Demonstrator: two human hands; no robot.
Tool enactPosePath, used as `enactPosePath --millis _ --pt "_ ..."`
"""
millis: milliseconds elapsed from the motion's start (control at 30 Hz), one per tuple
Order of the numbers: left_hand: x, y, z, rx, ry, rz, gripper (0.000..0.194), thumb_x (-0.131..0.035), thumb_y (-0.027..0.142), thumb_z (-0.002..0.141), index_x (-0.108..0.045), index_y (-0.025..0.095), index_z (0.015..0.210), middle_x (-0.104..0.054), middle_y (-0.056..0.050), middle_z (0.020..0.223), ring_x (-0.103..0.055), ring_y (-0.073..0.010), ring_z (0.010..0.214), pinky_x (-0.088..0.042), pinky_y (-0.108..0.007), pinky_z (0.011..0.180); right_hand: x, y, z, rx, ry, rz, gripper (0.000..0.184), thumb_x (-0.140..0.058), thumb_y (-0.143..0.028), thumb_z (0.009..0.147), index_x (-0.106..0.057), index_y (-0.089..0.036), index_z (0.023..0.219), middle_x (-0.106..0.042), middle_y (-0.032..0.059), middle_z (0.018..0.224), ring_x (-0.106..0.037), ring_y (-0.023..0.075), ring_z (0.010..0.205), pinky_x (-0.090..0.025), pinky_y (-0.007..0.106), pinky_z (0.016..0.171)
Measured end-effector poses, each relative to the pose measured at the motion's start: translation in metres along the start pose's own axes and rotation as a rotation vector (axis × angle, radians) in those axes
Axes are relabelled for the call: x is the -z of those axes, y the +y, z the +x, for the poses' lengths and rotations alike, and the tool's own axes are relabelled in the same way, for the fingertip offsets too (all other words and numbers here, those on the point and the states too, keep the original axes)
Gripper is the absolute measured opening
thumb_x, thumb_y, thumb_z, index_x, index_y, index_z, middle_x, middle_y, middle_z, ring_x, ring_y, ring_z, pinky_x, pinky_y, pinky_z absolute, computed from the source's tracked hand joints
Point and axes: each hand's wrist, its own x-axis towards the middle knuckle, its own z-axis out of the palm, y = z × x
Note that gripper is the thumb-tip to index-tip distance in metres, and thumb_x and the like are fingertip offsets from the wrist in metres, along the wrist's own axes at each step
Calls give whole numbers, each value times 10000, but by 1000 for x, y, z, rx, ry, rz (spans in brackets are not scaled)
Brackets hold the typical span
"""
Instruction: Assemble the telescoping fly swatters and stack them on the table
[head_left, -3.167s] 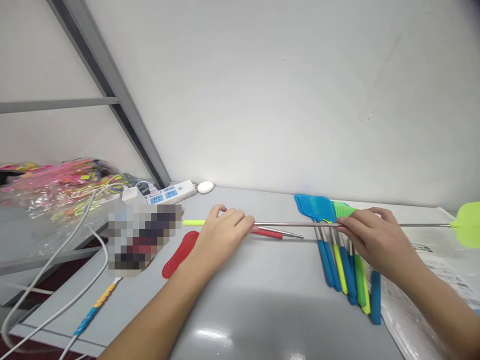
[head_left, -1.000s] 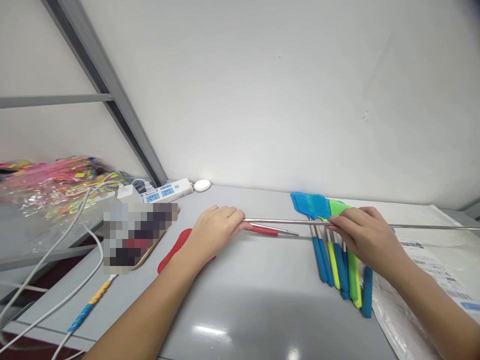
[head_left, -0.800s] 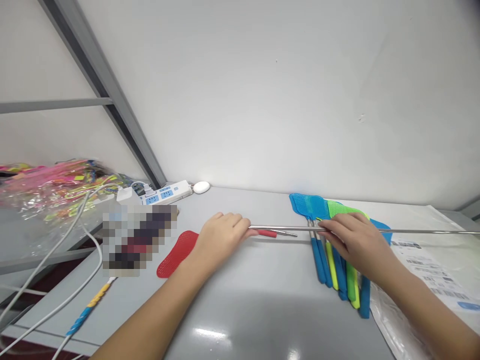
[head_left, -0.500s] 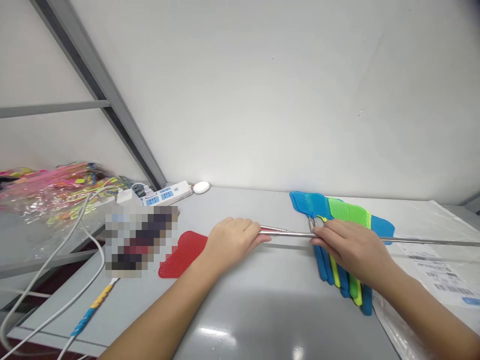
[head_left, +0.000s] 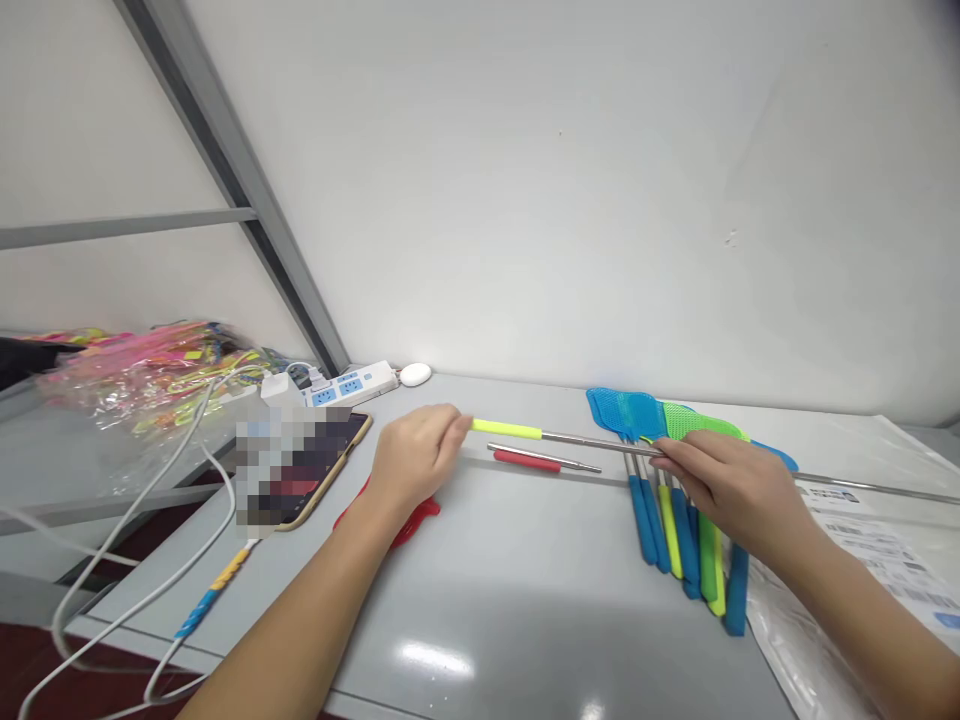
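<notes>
A fly swatter with a yellow handle (head_left: 506, 430) and a long metal rod (head_left: 862, 487) lies across the grey table (head_left: 525, 600); its far end runs out of view on the right. My left hand (head_left: 416, 455) is curled, its fingertips pinched at the handle's left end. My right hand (head_left: 720, 480) is closed on the rod, above a fanned pile of blue and green swatters (head_left: 675, 520). A red swatter lies just in front, its handle (head_left: 529, 460) bare and its red head (head_left: 409, 518) partly under my left wrist.
A phone (head_left: 300, 465) lies left of my left hand. Behind it are a power strip (head_left: 349, 383) and a small white oval object (head_left: 414, 374). White cables (head_left: 150, 520) hang off the left edge. Bagged colourful items (head_left: 150, 360) sit far left; a labelled plastic bag (head_left: 862, 540) lies at right.
My left hand has slid left off the yellow handle, which now shows bare, and holds only its end. My right hand stays on the rod over the pile.
</notes>
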Motion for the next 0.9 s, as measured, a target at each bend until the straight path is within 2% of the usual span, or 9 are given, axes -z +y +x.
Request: enactPosePath --millis 67,200,300,367,433,500,633,900 --pt "2 -3 -2 75 51 -162 452 -246 386 1023 -596 186 822 -580 -18 678 -540 -151 647 -376 -272 606 1 -2 0 16 4 19 129 -577 -255 942 -667 -182 999 -554 -6 662 -471 132 583 -302 272 548" --pt "-5 4 -3 151 176 -607 569 -195 581 987 -597 179 994 -619 -54 827 -564 -173 740 -458 -311 711 2 -9 1 27 -53 49 118 -559 -263 952 -657 -202 976 -536 -8 669 -451 133 592 -312 273 562" --pt "-7 10 3 273 256 -972 673 -137 681 941 -593 189 992 -639 -79 909 -593 -196 815 -482 -349 781 1 -12 0 29 -80 59 110 -554 -271 954 -644 -209 966 -540 -8 691 -455 131 604 -304 268 555" --pt "-6 12 8 405 240 -1205 724 -97 723 911 -591 196 959 -649 -91 951 -605 -211 857 -492 -351 773 -1 -14 0 47 -87 72 111 -547 -267 958 -636 -202 969 -538 -5 699 -461 131 612 -294 265 543" --pt "-5 14 11 513 162 -1368 754 -96 766 879 -590 200 938 -655 -99 991 -606 -221 892 -498 -345 762 -2 -17 0 69 -108 92 114 -535 -259 965 -629 -195 975 -530 -5 697 -461 132 611 -283 267 534" --pt "-3 15 12 558 74 -1457 773 -101 787 863 -598 199 931 -656 -102 1010 -598 -223 916 -495 -341 777 -5 -21 -1 79 -128 108 118 -525 -258 970 -622 -193 987 -531 -4 702 -458 132 608 -277 270 530" --pt "-5 18 8 539 -35 -1535 792 -97 790 860 -618 196 913 -646 -92 950 -577 -213 898 -478 -325 780 -9 -23 -3 71 -133 119 129 -522 -274 972 -619 -195 1002 -538 -2 715 -472 132 613 -276 270 525" --pt "-10 23 3 552 -86 -1481 829 -79 801 847 -636 187 874 -601 -63 810 -507 -175 730 -439 -308 754 -2 -24 -1 79 -126 67 150 -521 -280 971 -635 -183 957 -554 1 700 -478 138 610 -259 281 528"
